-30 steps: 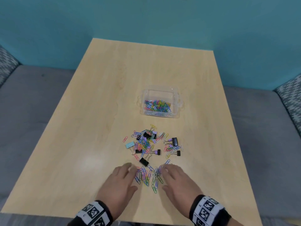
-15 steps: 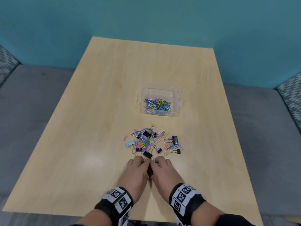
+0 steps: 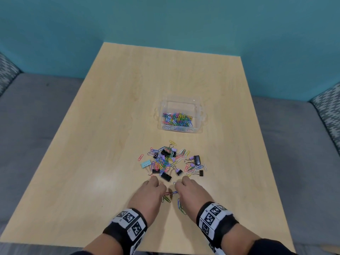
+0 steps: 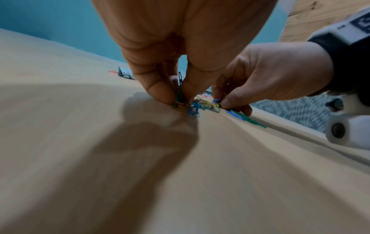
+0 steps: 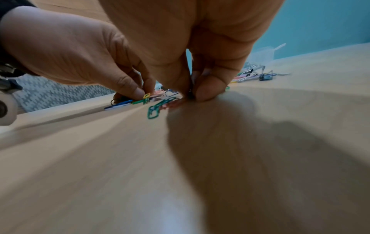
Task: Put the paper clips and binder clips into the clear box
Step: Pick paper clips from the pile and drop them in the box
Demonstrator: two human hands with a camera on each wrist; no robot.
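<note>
1. Left hand (image 3: 149, 196): lowered to the table (image 3: 92, 162), fingers curled down; in the left wrist view the thumb and fingertips (image 4: 160, 93) pinch a few paper clips against the wood.
2. Right hand (image 3: 191, 195): beside the left, likewise curled; in the right wrist view thumb and fingertips (image 5: 208, 91) close on paper clips at the surface.
3. Gathered clips (image 3: 168, 196): a small cluster of coloured paper clips lying between and under the two hands, some trailing toward the wrists.
4. Loose pile (image 3: 171, 161): coloured paper clips mixed with binder clips, black, lilac and one pale blue, scattered on the table just beyond the fingertips.
5. Clear box (image 3: 180, 105): open, standing farther back on the table behind the pile, apart from it; a layer of coloured paper clips lies in its bottom.
6. Wristbands (image 3: 128, 223): black bands with square printed markers on both wrists.
7. Surroundings: teal wall (image 3: 165, 24) behind the table; grey seat (image 3: 27, 116) on either side.
</note>
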